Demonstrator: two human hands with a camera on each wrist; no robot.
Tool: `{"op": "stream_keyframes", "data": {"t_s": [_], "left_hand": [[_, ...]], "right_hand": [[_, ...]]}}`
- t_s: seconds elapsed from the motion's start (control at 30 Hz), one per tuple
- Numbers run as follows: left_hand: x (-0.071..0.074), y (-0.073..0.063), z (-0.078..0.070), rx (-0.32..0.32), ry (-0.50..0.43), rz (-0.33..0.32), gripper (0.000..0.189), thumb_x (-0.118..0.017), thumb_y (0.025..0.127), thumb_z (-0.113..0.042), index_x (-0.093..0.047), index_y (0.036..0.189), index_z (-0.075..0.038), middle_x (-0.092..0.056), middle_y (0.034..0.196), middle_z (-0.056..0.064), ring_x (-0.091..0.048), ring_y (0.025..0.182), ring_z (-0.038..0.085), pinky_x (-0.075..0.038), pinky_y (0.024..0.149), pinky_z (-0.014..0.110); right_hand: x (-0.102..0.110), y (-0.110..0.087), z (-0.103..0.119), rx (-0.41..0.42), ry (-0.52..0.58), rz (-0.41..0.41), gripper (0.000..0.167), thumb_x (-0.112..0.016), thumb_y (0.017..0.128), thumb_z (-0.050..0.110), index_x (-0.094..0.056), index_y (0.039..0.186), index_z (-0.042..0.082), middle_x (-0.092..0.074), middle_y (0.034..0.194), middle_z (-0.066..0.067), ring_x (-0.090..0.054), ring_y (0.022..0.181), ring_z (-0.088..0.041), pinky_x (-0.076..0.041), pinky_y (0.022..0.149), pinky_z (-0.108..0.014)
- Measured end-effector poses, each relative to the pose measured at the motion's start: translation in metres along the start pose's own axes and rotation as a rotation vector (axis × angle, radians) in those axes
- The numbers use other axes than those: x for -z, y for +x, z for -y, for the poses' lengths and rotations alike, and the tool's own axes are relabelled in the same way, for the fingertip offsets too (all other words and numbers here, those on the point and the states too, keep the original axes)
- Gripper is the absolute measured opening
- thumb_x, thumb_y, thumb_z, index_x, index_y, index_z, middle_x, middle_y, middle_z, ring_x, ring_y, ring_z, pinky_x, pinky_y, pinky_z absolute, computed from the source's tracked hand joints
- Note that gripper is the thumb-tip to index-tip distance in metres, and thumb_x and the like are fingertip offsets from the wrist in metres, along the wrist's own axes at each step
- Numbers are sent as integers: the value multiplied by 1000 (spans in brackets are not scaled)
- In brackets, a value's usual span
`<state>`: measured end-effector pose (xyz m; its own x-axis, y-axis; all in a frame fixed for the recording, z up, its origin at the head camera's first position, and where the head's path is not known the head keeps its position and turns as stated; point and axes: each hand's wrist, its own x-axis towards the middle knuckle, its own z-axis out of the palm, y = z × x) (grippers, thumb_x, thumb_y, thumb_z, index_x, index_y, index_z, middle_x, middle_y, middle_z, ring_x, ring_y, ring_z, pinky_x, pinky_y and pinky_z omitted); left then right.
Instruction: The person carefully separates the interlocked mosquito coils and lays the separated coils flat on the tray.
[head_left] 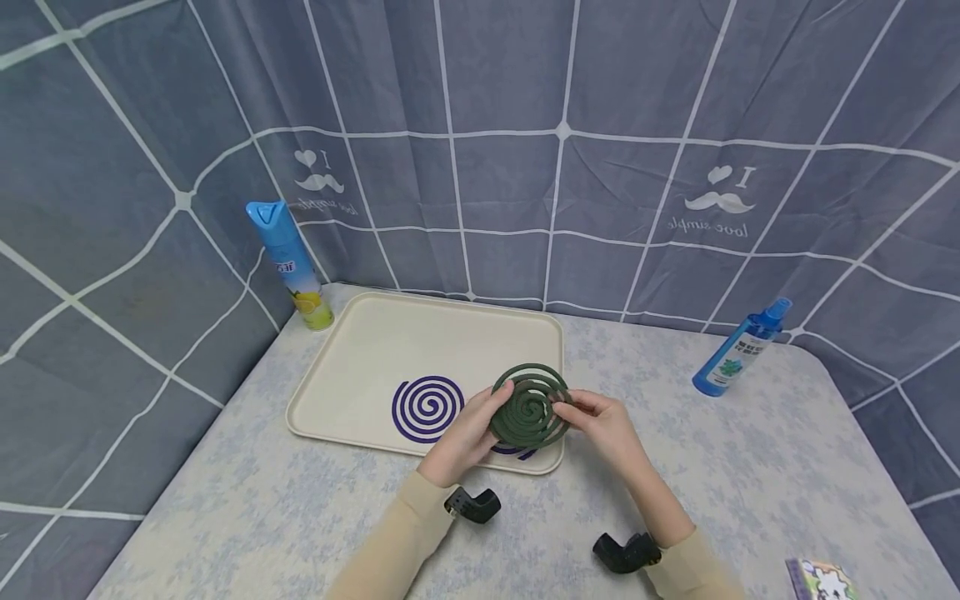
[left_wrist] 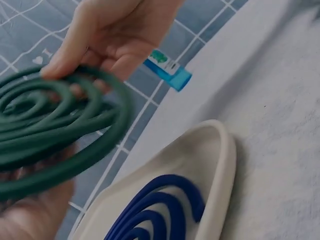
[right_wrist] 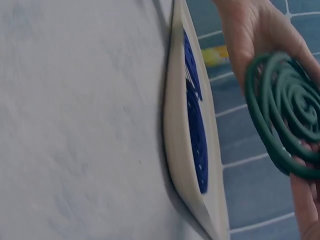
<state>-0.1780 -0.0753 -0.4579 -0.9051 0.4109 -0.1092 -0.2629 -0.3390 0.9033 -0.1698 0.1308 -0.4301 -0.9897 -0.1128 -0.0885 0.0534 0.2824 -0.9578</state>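
In the head view, a green mosquito coil [head_left: 531, 407], with doubled rings like a stacked pair, is held up over the tray's right front corner. My left hand [head_left: 465, 435] grips its left side, thumb on top. My right hand [head_left: 604, 427] pinches the right edge between thumb and fingers. Below, on a cream tray [head_left: 442, 329], lies a dark blue coil [head_left: 430, 407] in full view. Another blue coil [head_left: 517, 452] is mostly hidden under the green one. The left wrist view shows the green rings [left_wrist: 100, 120] slightly spread apart.
At the table's back left stands a blue and yellow spray can [head_left: 291, 265]. A blue spray bottle [head_left: 741, 348] stands to the right. A small colourful box [head_left: 821, 579] lies at the front right edge. A grey curtain [head_left: 510, 183] hangs behind the table.
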Motion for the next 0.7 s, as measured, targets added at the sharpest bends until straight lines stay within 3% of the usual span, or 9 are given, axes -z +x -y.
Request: {"op": "stream_keyframes", "data": {"t_s": [0.1, 0.17, 0.33, 0.5, 0.7], "left_hand": [[2, -1, -3, 69, 7, 98, 83, -40, 95, -68, -44, 140, 1, -59, 128, 3, -58, 117, 8, -48, 104, 28], [2, 0, -5, 127, 30, 122, 83, -37, 92, -74, -51, 133, -3, -65, 114, -4, -64, 106, 6, -53, 96, 27], [1, -2, -7, 209, 139, 175, 66, -36, 96, -69, -60, 113, -11, -69, 95, -5, -68, 89, 6, -57, 81, 26], [1, -3, -8, 180, 156, 201, 54, -37, 100, -61, -60, 105, -13, -69, 89, -7, -68, 83, 4, -57, 74, 23], [1, -5, -7, 132, 28, 189, 40, -34, 105, -48, -61, 105, -19, -70, 92, -10, -69, 85, 2, -57, 76, 20]], "right_hand": [[10, 0, -1, 104, -127, 89, 24, -72, 90, 18, -74, 108, 2, -74, 104, -11, -65, 86, -2, -55, 78, -24], [15, -1, -1, 186, -197, 154, 20, -73, 89, 17, -76, 104, 4, -74, 103, -11, -64, 86, -1, -55, 76, -24], [21, -4, 3, 311, -306, 287, 18, -71, 91, 21, -77, 103, 9, -74, 101, -7, -63, 85, 0, -56, 75, -25], [21, -6, 7, 324, -349, 311, 21, -70, 92, 24, -76, 107, 11, -74, 101, -5, -65, 86, -5, -56, 75, -27], [17, -2, 3, 245, -271, 246, 17, -70, 91, 22, -74, 100, 7, -74, 93, -5, -66, 84, -4, -56, 74, -27]]}}
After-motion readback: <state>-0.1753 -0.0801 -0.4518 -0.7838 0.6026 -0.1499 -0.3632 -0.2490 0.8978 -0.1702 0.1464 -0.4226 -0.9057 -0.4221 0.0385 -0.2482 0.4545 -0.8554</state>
